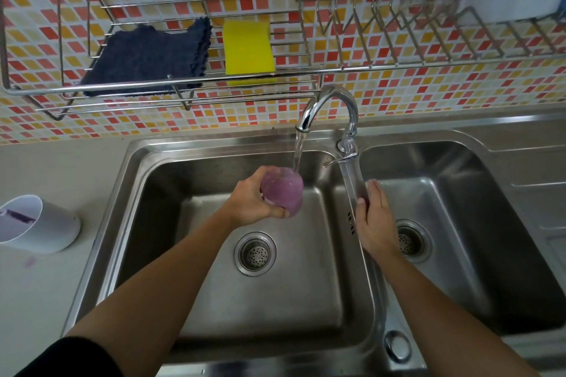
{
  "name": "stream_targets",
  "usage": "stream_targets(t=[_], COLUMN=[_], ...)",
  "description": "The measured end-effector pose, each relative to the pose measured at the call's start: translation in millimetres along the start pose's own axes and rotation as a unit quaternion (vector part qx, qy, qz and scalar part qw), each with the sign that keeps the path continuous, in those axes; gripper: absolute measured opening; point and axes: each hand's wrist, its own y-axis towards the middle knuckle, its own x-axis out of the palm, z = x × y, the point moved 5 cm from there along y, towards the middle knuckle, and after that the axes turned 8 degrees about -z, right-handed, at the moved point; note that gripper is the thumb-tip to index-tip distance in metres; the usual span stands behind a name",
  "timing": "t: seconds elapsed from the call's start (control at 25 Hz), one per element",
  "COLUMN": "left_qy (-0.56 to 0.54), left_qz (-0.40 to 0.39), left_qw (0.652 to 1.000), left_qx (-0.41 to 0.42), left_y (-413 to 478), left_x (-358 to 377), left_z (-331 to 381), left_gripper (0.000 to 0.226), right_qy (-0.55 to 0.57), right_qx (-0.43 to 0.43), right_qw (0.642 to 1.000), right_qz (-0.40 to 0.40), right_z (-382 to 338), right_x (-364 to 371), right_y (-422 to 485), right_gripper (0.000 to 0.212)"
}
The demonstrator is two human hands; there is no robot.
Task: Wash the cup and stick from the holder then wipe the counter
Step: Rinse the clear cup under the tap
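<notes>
Purple cup (283, 191) sits gripped in the left hand (255, 203) under the stream from the tap (330, 107), over the left basin (275, 300); right hand (375, 217) rests flat-fingered on the lever (350, 174); stick (17, 215) lies in the white holder (52, 226)

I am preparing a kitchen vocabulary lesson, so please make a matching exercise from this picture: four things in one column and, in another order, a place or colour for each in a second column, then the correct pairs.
Things
1. cup
2. sponge
3. cloth
4. holder

Descriptions
A. white, on the counter left of the sink
B. yellow, on the wire rack
C. held by the left hand under the running water
D. dark blue, on the wire rack

Pairs: 1-C, 2-B, 3-D, 4-A
</notes>
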Motion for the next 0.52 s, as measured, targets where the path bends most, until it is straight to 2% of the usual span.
stream_targets(t=[0.12, 0.2, 0.4, 0.52], left_qy=[-0.013, -0.01, -0.013, -0.011], left_qz=[-0.003, -0.004, -0.011, -0.007], left_qw=[1.0, 1.0, 1.0, 1.0], left_qx=[0.0, 0.005, 0.006, 0.006], left_y=[1.1, 2.4, 2.7, 1.2], left_x=[-2.0, -1.9, -2.2, -5.4], left_z=[-1.3, -2.3, -7.9, -7.1], left_gripper=[0.084, 0.084, 0.09, 0.084], right_qy=[-0.016, -0.053, -0.22, -0.291], right_qx=[-0.055, -0.092, -0.15, -0.156], right_qw=[0.997, 0.994, 0.958, 0.934], right_qz=[0.05, 0.041, -0.102, -0.137], right_z=[-21.6, -40.7, -67.9, -70.0], right_x=[-19.3, -26.3, -12.5, -6.5], right_y=[23.1, 42.4, 75.0, 82.8], right_gripper=[0.047, 0.048, 0.05, 0.042])
